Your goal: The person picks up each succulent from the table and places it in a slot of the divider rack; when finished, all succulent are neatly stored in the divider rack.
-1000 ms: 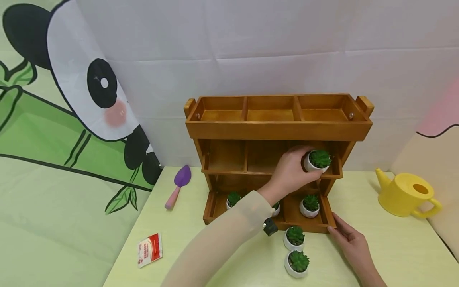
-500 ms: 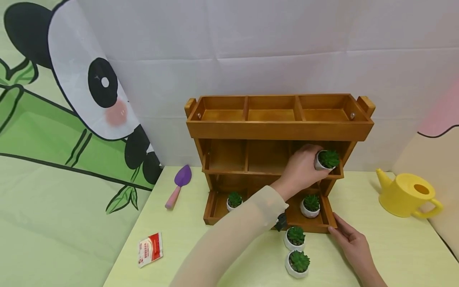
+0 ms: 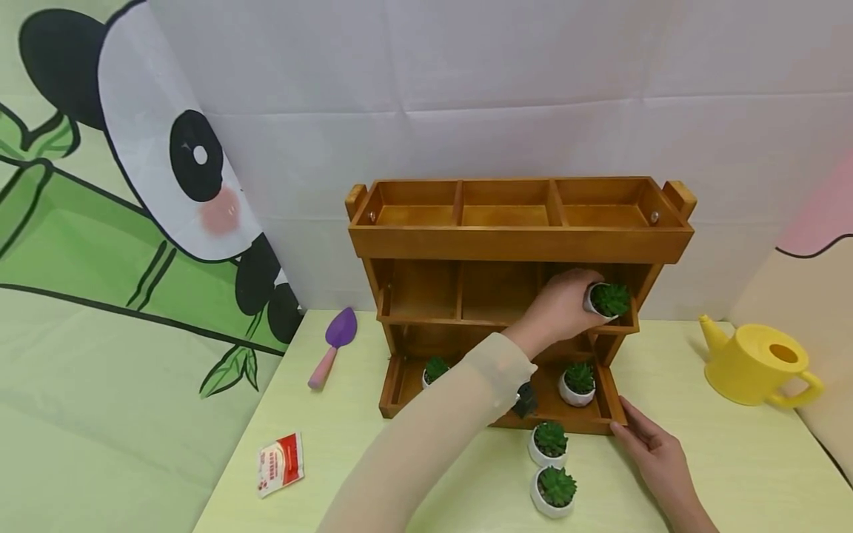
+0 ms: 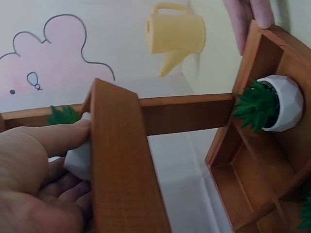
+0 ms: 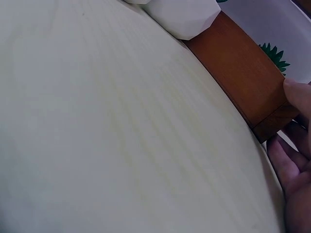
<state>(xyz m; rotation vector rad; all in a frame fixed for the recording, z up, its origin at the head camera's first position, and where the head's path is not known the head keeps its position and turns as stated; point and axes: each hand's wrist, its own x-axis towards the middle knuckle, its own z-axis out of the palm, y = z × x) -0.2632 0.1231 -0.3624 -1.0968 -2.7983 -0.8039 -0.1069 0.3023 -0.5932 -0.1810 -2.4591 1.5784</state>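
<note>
At the right end of the middle tier [image 3: 423, 296] of the shelf [image 3: 520, 244], the left hand [image 3: 558, 305] grips a plant [image 3: 609, 300], thumb on one side of its white pot [image 4: 78, 164] and fingers curled round the other; the plant seems tilted, leaves [image 4: 63, 115] towards the right, and the front board [image 4: 119, 160] partly hides it in the left wrist view, so I cannot tell whether its base touches the tier; the right hand [image 3: 656, 453] pinches the right front corner of the bottom tier [image 3: 573, 424], thumb on the front face, fingers at the side, a hold that should steady the shelf; the plant looks small and light, easy for one hand; the pot looks stiff and fairly smooth, perhaps brittle if knocked, while the leaves look springy and poor to hold by; the best grip is probably round the pot wall, low enough to spare the leaves; the bottom tier bears a right plant [image 3: 577, 385] and a left plant [image 3: 436, 369], the latter partly behind the sleeve [image 3: 440, 429]; on the table [image 3: 666, 363], just before the shelf, stand a far plant [image 3: 549, 440] and a near plant [image 3: 555, 490], touching or nearly so; a can [image 3: 756, 363] is off to the right, a trowel [image 3: 333, 346] and a packet [image 3: 281, 465] to the left
</note>
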